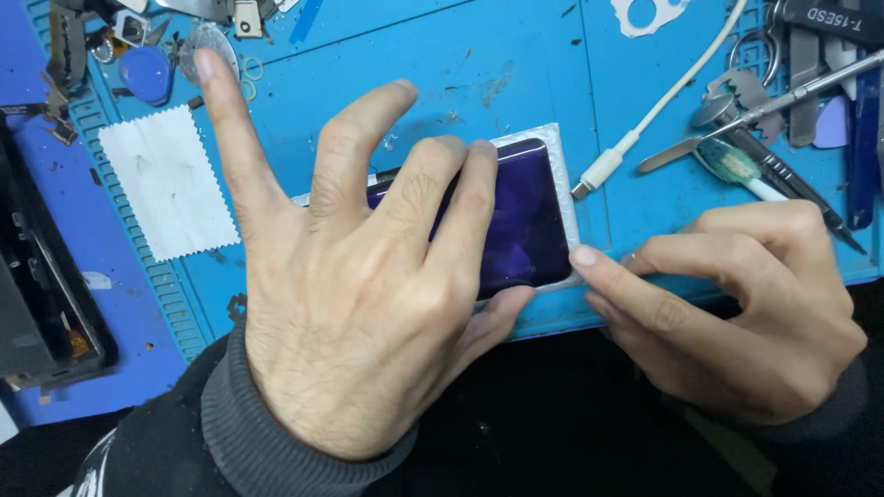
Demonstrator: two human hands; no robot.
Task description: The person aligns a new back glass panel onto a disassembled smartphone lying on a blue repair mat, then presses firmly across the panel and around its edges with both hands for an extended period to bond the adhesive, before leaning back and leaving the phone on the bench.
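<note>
1. Centrally in the frame, a glossy dark purple phone [520, 216] is seen lying on a white backing [564, 152] over the blue mat [516, 55].
2. It is pressed flat by the left hand [354, 294], fingers spread.
3. Its lower right corner is touched by the right hand [746, 304], fingers pressed together, pinching nothing visible.

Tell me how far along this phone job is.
Done: the purple phone lies on the blue mat, inside a clear film. In hand: the left hand presses it flat while the right hand fingertips pinch the film's corner. Left: the film still surrounds the phone.
</note>
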